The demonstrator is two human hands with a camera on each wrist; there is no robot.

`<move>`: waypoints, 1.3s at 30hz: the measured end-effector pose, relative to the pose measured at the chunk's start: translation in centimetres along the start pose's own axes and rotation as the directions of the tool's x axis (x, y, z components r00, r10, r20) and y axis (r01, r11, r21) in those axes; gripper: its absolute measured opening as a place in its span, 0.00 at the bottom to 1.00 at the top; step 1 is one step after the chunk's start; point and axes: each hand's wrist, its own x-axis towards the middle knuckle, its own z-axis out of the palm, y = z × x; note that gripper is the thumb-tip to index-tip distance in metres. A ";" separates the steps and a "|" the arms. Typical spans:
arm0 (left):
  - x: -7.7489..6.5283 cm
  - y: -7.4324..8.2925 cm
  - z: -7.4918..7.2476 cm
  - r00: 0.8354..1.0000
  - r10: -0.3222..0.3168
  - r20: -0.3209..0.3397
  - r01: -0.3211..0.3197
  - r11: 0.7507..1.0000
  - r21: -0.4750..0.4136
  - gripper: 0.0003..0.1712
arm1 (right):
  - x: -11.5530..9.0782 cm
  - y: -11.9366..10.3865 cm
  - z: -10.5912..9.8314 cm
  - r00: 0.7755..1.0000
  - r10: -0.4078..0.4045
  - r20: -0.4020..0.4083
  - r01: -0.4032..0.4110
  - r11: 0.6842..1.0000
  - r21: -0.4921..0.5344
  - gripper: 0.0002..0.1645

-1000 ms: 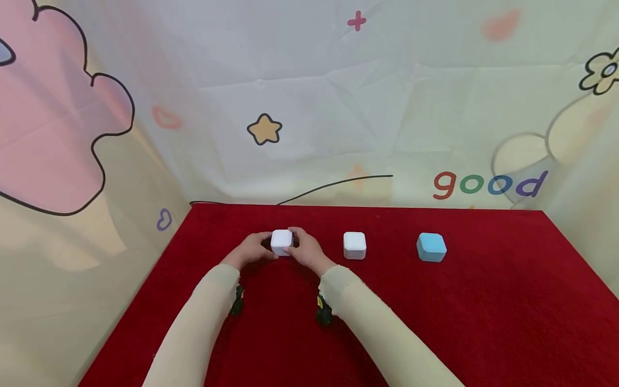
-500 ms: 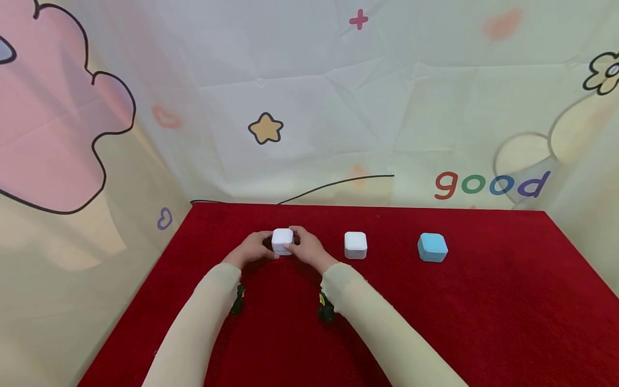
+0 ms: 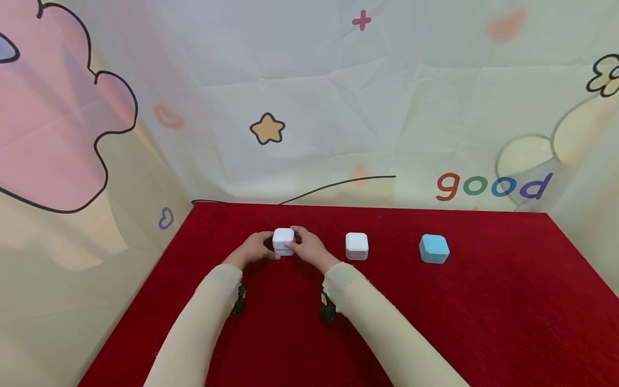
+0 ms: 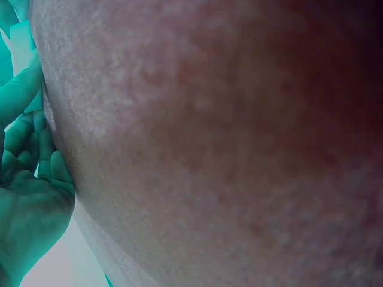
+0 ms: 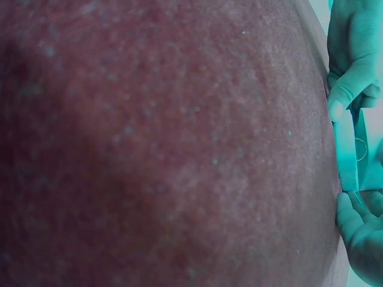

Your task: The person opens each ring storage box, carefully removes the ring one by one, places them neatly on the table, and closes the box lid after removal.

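Note:
Toward the back left of the table, a small white jewelry box [image 3: 283, 241] with rounded corners is held between both hands. My left hand [image 3: 253, 249] grips its left side, thumb low near the front corner. From the right, my right hand [image 3: 309, 248] holds it, thumb against the front face and index finger at the top back corner. A seam runs across the lower front, with the lid part slightly raised above the base. The right wrist view shows part of the box [image 5: 346, 149] between the fingers, with a thin curved line on it; skin hides most of both wrist views.
A second white box [image 3: 357, 246] stands to the right, and a light blue box [image 3: 433, 249] farther right. All are on a red cloth-covered table [image 3: 508, 301]. Behind it hangs a printed backdrop [image 3: 329, 123] with a star and the word good.
The lid has risen a little and the seam on the front has become visible. Both hands keep their hold in nearly the same spot; the view has shifted slightly.

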 end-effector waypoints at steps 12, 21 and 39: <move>-0.2 -0.2 -0.1 1.000 0.012 -0.002 -0.012 1.000 -0.010 0.37 | 0.1 -0.1 0.1 1.000 0.000 0.008 0.000 1.000 0.018 0.34; -0.1 -0.3 -0.1 1.000 -0.002 0.001 0.003 1.000 -0.023 0.36 | 0.2 -0.1 0.0 1.000 0.001 0.009 -0.001 1.000 0.012 0.34; 0.2 -0.3 0.0 1.000 -0.006 0.007 0.006 1.000 -0.014 0.35 | 0.5 -0.3 -0.2 1.000 0.022 0.017 -0.022 1.000 0.014 0.33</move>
